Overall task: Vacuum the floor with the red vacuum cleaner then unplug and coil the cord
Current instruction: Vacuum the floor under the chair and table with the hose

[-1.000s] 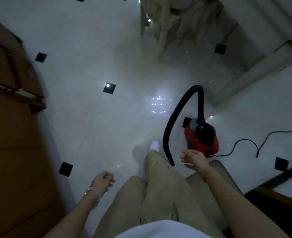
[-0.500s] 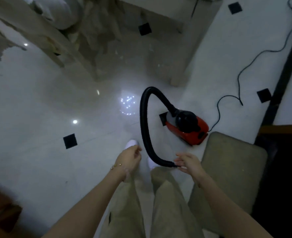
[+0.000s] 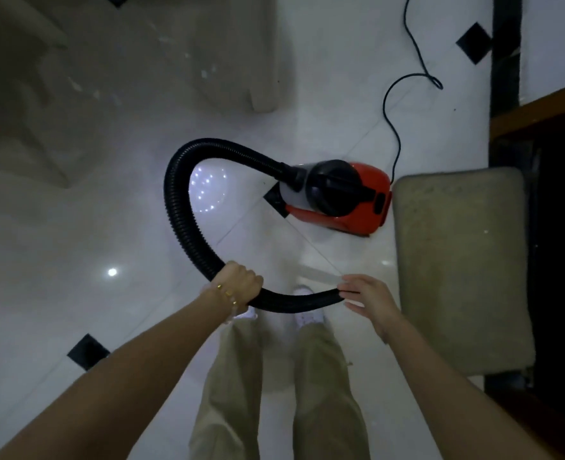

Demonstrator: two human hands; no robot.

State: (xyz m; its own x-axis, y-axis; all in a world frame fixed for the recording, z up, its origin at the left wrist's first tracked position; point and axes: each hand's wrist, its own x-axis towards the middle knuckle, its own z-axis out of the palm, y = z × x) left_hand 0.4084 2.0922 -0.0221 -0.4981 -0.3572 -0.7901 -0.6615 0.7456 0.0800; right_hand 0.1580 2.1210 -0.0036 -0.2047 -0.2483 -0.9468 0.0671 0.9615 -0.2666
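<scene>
Left hand (image 3: 241, 283) wrapped fully around black hose (image 3: 178, 207); right hand (image 3: 367, 295) pinches the hose end, fingers partly extended. Red vacuum cleaner (image 3: 341, 197) on floor (image 3: 75, 260), cord (image 3: 394, 127) trailing behind.

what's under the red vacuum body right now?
The red vacuum sits on the white tile floor, partly over a black diamond inlay whose corner pokes out on the hose side. The rest of the inlay and the vacuum's underside are covered.
</scene>
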